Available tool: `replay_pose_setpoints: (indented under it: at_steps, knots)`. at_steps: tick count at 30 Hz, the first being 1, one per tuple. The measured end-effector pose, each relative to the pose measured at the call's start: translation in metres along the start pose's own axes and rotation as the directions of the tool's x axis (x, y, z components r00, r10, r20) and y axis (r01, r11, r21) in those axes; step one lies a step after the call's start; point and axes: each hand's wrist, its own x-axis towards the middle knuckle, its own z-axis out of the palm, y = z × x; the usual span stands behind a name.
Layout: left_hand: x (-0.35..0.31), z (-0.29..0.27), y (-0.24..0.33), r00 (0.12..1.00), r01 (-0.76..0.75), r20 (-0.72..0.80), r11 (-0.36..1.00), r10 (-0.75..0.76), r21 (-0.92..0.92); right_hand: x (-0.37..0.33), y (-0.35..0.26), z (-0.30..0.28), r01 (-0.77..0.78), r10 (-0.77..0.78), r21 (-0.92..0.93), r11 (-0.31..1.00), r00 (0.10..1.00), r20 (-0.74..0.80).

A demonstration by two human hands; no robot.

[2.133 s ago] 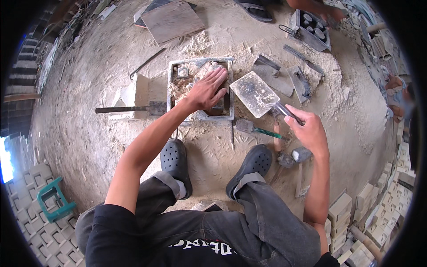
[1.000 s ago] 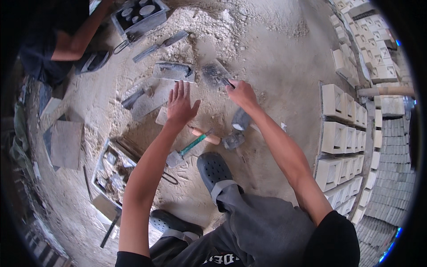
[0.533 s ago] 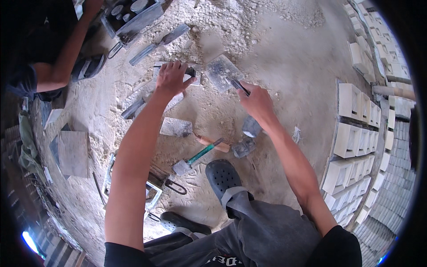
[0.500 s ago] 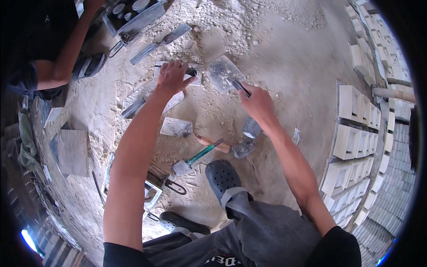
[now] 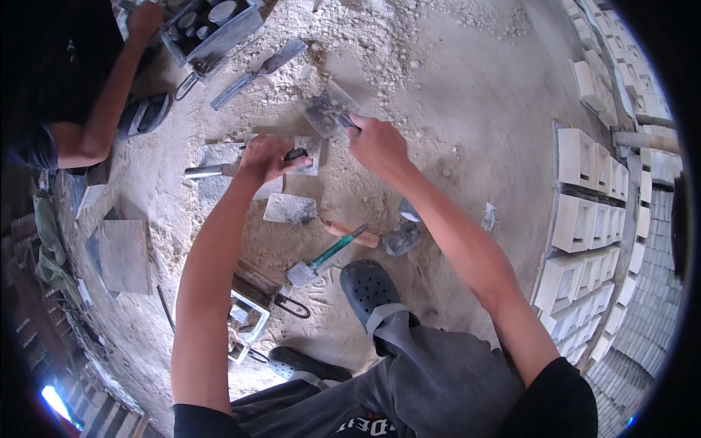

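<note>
My right hand (image 5: 378,146) is closed round the dark handle of a square-bladed trowel (image 5: 319,115), whose blurred blade is over the pale crumbly material. To its left, my left hand (image 5: 267,158) is wrapped round a black grip (image 5: 296,154) above a flat grey plate (image 5: 309,165); whether the two are joined I cannot tell. A tool with a tubular metal handle (image 5: 207,171) lies beside that hand. Nearer me on the ground are a wooden-handled trowel (image 5: 290,209), a green-handled tool with a square grey head (image 5: 327,253) and a dark grey lump (image 5: 402,239).
Pale loose material (image 5: 380,40) covers the far ground. At the upper left a person's arm (image 5: 109,109) reaches toward a metal box with round cylinders (image 5: 208,33). Cream hollow blocks (image 5: 577,221) stand in rows at the right. A metal mould frame (image 5: 252,321) lies near my left forearm.
My right hand has swung left and slightly away from me with the trowel. My left hand has come nearer to me with the black grip, and the grey plate beneath it shows more.
</note>
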Motion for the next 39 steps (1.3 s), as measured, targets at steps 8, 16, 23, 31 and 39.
replay_pose_setpoints:
  at_steps: [8,16,23,31,39]
  knots:
    - [-0.001,0.011,0.005,0.989,-0.039,-0.136,0.996,0.051,0.084,0.059,-0.026,0.038,-0.08,0.096,0.131,0.988,0.988,-0.119]
    - [0.024,-0.004,0.025,0.906,0.403,-0.05,0.894,-0.42,-0.194,0.107,0.045,0.019,-0.128,0.126,-0.002,0.992,0.977,-0.174]
    - [-0.068,-0.002,-0.008,0.896,0.325,-0.273,0.936,-0.35,-0.132,0.077,0.075,0.014,0.044,-0.032,0.057,0.997,0.98,-0.197]
    - [-0.299,0.002,-0.035,0.706,0.465,-0.491,0.857,-0.51,-0.222,-0.044,0.047,0.015,0.291,-0.29,0.193,0.937,0.956,-0.032]
    - [-0.485,0.058,0.018,0.405,0.73,-0.471,0.587,-0.784,-0.351,-0.137,-0.03,0.038,0.666,-0.702,0.232,0.709,0.7,0.135]
